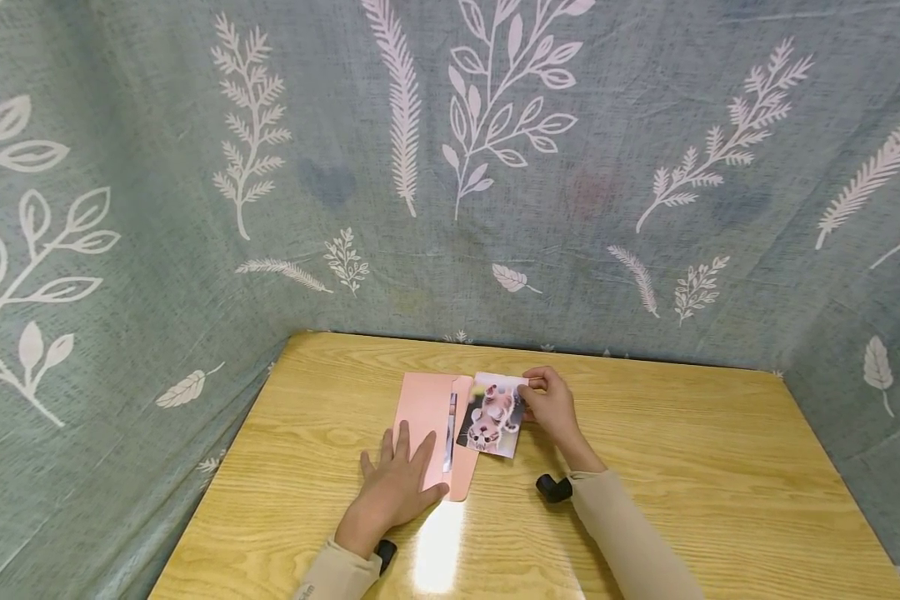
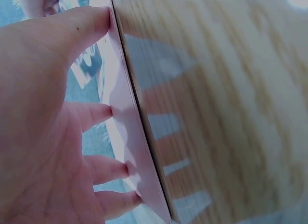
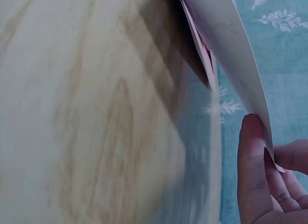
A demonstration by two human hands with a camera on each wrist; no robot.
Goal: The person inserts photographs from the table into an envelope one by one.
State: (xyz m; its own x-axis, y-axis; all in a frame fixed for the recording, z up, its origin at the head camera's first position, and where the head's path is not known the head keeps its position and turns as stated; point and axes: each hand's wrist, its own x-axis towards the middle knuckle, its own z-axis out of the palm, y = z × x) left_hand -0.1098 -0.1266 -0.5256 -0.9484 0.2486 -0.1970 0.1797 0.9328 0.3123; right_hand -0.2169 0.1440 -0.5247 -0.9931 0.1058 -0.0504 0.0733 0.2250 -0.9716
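Note:
A pink paper envelope [image 1: 424, 400] lies on the wooden table with its flap open to the right. My left hand [image 1: 399, 483] rests on its lower left part, fingers spread. In the left wrist view the fingertips [image 2: 103, 113] press on the pink paper. My right hand [image 1: 553, 407] pinches the right edge of a photo card [image 1: 495, 417] showing a kitten-like animal upside down. The card is raised over the flap; its pale back [image 3: 231, 41] shows in the right wrist view, thumb on one side and fingers on the other. Another picture [image 1: 450, 433] shows partly in the envelope's opening.
The wooden table [image 1: 690, 450] extends to both sides of the hands. A grey-green cloth [image 1: 435, 267] with white leaf prints hangs behind it and along the sides. Bright light reflects off the tabletop below the envelope. Dark camera mounts sit at both wrists.

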